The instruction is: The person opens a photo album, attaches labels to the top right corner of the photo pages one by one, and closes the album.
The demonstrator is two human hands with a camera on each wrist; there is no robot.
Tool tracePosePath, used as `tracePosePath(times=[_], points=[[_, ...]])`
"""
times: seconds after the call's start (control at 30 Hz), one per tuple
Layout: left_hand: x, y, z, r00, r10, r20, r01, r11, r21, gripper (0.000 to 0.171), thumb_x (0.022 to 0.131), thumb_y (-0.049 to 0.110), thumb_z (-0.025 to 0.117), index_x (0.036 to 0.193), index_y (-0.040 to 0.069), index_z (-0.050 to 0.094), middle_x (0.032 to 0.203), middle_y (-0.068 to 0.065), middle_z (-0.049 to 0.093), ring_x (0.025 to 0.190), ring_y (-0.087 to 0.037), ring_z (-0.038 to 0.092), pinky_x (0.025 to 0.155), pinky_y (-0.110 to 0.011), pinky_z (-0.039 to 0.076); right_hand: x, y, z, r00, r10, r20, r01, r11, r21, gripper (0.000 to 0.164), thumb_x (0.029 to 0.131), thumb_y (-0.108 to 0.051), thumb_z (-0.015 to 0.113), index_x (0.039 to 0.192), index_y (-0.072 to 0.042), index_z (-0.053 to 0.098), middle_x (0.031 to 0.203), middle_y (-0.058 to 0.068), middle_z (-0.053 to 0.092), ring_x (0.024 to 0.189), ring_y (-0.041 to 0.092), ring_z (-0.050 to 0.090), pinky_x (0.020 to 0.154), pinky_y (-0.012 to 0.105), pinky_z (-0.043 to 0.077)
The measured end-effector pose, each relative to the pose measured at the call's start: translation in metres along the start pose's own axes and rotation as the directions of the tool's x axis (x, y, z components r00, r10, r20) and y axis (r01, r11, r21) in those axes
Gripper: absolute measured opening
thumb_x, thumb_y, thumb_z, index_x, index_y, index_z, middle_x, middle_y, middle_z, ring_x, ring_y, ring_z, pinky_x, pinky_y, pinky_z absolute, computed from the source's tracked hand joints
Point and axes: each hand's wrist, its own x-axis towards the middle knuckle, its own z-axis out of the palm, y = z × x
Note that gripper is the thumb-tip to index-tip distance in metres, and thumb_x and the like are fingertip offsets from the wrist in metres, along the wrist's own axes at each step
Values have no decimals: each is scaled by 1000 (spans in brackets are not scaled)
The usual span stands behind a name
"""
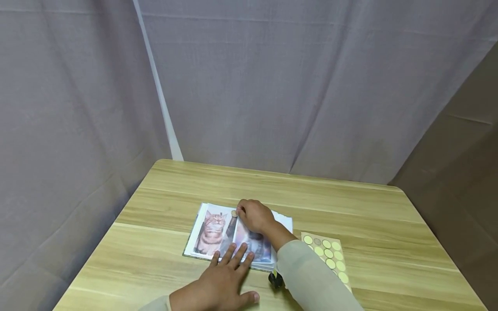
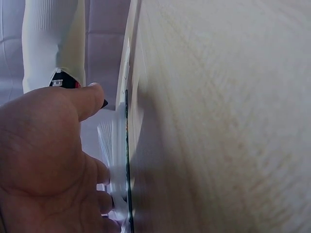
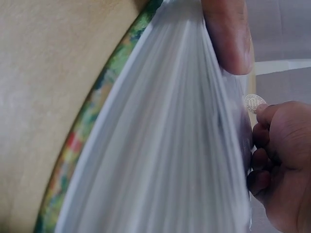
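Observation:
An open album (image 1: 188, 249) with cat pictures on its pages lies on the wooden table. My right hand (image 1: 254, 216) reaches over it, fingers curled, pinching a small round sticker (image 1: 234, 213) near the top of the middle fold. In the right wrist view the sticker (image 3: 253, 103) shows a printed pattern and sticks out past the thumb and finger. My left hand (image 1: 223, 276) is spread, its fingertips resting on the lower edge of the pages. To the right lies a sheet (image 1: 344, 258) of round yellow stickers, partly behind the right sleeve; one circle near its top is duller.
A small black device (image 1: 276, 280) shows at the right sleeve, just below the album. Grey curtains (image 1: 241, 86) hang behind the table (image 1: 373, 216) and at its left. A brownish cloth (image 1: 459, 172) hangs along the right side.

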Motion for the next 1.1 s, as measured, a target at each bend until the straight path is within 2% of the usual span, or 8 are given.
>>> tracePosePath(times=[0.3,0.63,1.1], points=[[1,-1,0,1000,1,-5,-1,1000,4,96,90,82,44,164,23,25,170,-6,15,155,-34,13,115,-65,25,3,-5,-1,999,30,23,-29,999,-26,18,106,-28,56,102,-17,69,95,-3,67,94,19,65,78,40,54],[0,-1,0,1000,3,-7,-3,1000,1,97,90,82,44,164,22,26,170,-7,15,154,-35,14,114,-66,27,9,-9,3,998,62,4,-62,993,-105,20,105,-28,56,101,-17,72,99,1,71,100,25,68,83,45,56],[1,0,-1,1000,-3,2,3,1000,-8,97,90,81,45,164,21,27,170,-7,16,154,-35,14,115,-66,25,15,-12,13,992,129,-10,-128,972,-199,20,103,-33,60,104,-16,71,96,1,69,98,26,66,78,47,55]])
